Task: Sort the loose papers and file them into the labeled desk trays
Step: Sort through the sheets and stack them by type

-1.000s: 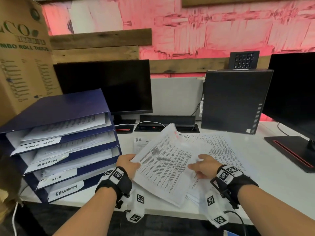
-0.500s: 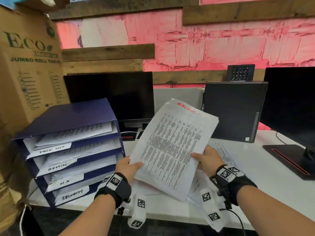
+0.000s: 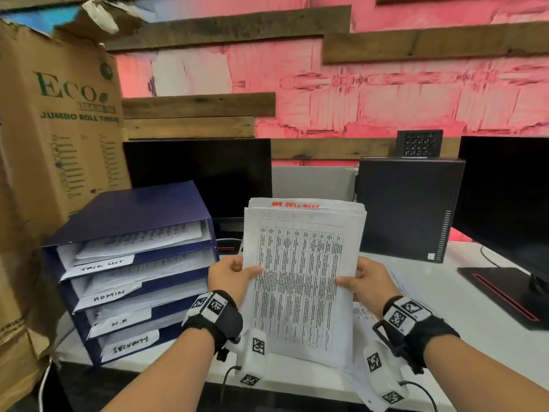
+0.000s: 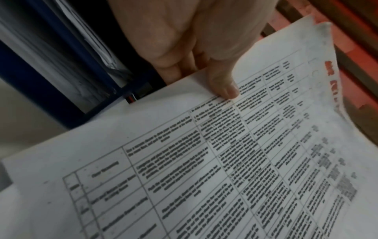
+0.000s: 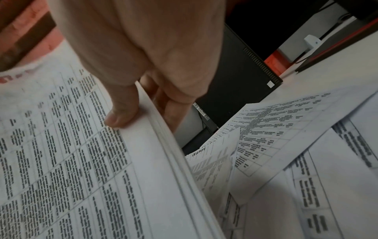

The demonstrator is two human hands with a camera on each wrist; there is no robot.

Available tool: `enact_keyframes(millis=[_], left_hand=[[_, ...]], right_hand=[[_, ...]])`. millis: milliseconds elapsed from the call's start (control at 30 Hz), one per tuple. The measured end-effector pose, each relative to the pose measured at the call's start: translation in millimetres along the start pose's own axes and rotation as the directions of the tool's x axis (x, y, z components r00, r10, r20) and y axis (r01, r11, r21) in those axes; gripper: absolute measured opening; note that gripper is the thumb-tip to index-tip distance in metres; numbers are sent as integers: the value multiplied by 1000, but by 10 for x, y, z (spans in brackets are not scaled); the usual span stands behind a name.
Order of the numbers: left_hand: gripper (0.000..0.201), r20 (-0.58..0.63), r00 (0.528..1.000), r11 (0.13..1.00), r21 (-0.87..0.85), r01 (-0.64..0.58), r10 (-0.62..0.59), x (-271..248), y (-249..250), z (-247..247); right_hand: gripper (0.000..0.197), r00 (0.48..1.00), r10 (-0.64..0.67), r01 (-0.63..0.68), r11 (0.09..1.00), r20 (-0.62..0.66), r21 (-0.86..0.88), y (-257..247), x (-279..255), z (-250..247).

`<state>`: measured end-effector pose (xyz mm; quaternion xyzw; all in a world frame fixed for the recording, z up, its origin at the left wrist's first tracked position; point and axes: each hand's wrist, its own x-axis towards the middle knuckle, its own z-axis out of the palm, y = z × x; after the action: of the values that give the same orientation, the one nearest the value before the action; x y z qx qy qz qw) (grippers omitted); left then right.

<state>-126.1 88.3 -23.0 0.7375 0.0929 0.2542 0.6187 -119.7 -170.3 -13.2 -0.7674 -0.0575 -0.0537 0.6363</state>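
I hold a stack of printed papers point(image 3: 300, 281) upright in front of me, above the desk. The top sheet carries a table and a faint handwritten "SECURITY"; a sheet behind shows red writing at its top. My left hand point(image 3: 230, 276) pinches the stack's left edge, thumb on the front point(image 4: 227, 90). My right hand point(image 3: 364, 282) pinches the right edge, thumb in front and fingers behind point(image 5: 122, 116). The blue stacked desk trays point(image 3: 133, 209) stand to the left, with slots labeled TASK LIST, ADMIN, H.R and SECURITY point(image 3: 130, 343).
More loose papers point(image 5: 296, 145) lie spread on the white desk point(image 3: 475, 322) under and right of the stack. Behind stand a black monitor point(image 3: 199, 171), a black computer case point(image 3: 407, 206) and a second monitor point(image 3: 511, 197). A cardboard box point(image 3: 56, 129) rises at far left.
Both hands lifted the papers off the desk and turned them from tilted to upright, squared into one stack. The view has tilted up a little.
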Motion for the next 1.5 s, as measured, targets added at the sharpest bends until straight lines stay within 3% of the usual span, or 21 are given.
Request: enact_keyframes(millis=[167, 333, 433, 567, 667, 767, 900, 1033, 1167, 1233, 1367, 1500], left_hand=[[20, 7, 1000, 998, -56, -7, 8, -66, -15, -68], [13, -48, 998, 996, -84, 27, -31, -27, -90, -168], [20, -79, 996, 997, -74, 27, -33, 15, -128, -243], [30, -2, 1000, 999, -45, 26, -26, 44, -217, -341], [17, 56, 998, 999, -13, 41, -40, 31, -240, -340], [16, 95, 993, 994, -78, 73, -65, 15, -222, -293], [14, 56, 998, 998, -50, 30, -28, 31, -197, -219], [12, 52, 998, 999, -28, 34, -33, 38, -128, -205], [34, -120, 990, 996, -39, -84, 79, -32, 107, -91], [35, -130, 983, 988, -62, -142, 133, -59, 282, 43], [30, -93, 977, 965, -160, -205, 192, -87, 521, 255], [49, 22, 999, 999, -45, -27, 28, -148, 349, 215]], right_hand=[[35, 1000, 8, -8, 1000, -26, 16, 31, -2, 25], [18, 998, 37, -33, 997, -51, 65, 73, 12, 119], [17, 995, 51, -45, 996, -84, 77, 99, 30, 120], [15, 983, 63, -52, 996, -172, 71, 131, 58, 90], [13, 976, 78, -60, 994, -202, 96, 104, 54, 96], [14, 990, 82, -72, 993, -111, 93, 53, 30, 129], [17, 992, 113, -118, 989, 52, 91, 19, -28, 164], [24, 994, 89, -100, 978, 67, 182, -19, -45, 171], [46, 996, 42, -65, 938, 76, 340, -217, -60, 260], [53, 996, -32, 9, 965, 84, 261, -354, -77, 366], [35, 973, -231, 232, 971, -11, 64, -532, -82, 530], [47, 989, -146, 143, 986, -31, -85, -254, -88, 460]])
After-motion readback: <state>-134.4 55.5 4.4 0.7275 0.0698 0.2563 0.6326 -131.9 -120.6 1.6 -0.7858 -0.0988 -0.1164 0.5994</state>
